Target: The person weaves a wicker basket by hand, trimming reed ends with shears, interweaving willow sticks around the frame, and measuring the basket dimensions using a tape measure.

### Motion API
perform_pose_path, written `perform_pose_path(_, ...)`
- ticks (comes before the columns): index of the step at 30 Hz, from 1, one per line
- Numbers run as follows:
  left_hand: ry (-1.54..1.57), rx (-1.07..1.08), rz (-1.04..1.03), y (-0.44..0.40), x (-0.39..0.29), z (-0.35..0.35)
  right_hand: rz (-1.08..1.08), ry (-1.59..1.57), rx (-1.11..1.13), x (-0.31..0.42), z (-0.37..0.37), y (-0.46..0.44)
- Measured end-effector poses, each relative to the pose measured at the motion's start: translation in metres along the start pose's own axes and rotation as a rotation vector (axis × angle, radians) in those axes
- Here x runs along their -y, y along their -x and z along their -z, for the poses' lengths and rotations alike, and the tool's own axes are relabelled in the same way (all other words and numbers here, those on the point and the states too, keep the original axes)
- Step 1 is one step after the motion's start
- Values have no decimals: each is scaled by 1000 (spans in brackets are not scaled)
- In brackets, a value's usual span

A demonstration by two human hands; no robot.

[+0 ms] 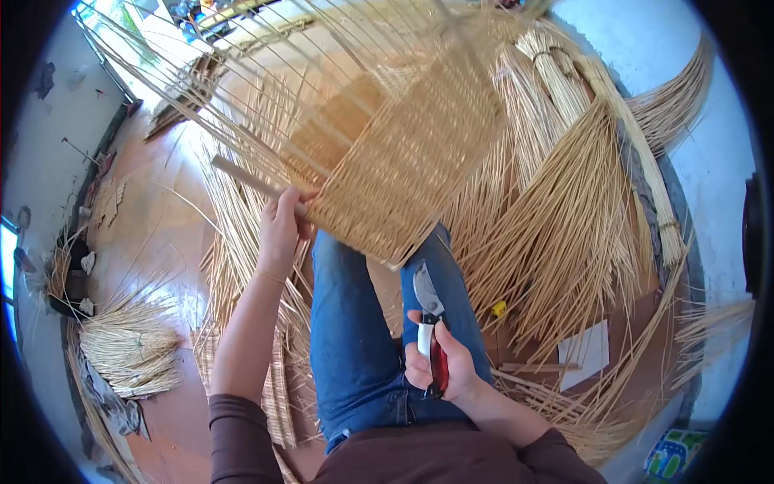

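Note:
A woven wicker basket [411, 153] is tilted over my knees, its long unwoven stakes fanning out toward the upper left. My left hand [284, 226] grips it at the near left corner, where a thick wooden rod [246, 177] sticks out; the fingertips are partly hidden behind the basket. In front of my lap, my right hand [443, 363] is wrapped around a pair of pruning shears [431, 339] with one white and one red handle. The blades point up toward the basket's lower edge and are apart from it.
Large bundles of straw-coloured stalks [556, 210] lie to the right against the wall. A smaller bundle [133, 351] is on the floor at left. Near the right-hand stalks are a white sheet [584, 355] and a small yellow object [499, 308].

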State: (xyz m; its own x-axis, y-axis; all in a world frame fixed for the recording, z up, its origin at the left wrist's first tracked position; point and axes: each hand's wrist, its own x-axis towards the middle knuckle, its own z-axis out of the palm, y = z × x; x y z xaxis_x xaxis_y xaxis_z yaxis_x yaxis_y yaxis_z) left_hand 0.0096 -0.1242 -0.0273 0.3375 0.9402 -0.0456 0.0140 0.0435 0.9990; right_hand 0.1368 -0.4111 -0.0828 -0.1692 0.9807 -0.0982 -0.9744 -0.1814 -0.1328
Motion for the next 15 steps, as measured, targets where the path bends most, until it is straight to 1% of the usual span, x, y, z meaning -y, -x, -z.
perform_pose_path(3,19,-54,-9,-4,10,20,25,-14,-5,7,3,-1)
perform_pose_path(5,40,-74,-17,-2,-1,16,38,-27,-5,12,7,-1)
perform_pose_path(7,-23,-82,-5,1,-18,10,44,31,7,17,11,0)
perform_pose_path(8,-32,-38,-4,-2,-25,10,53,29,20,18,11,1)
perform_pose_path(10,-19,-52,0,-16,-34,11,58,95,25,22,9,4)
perform_pose_path(15,-74,-12,18,-44,-64,10,132,115,55,28,12,19)
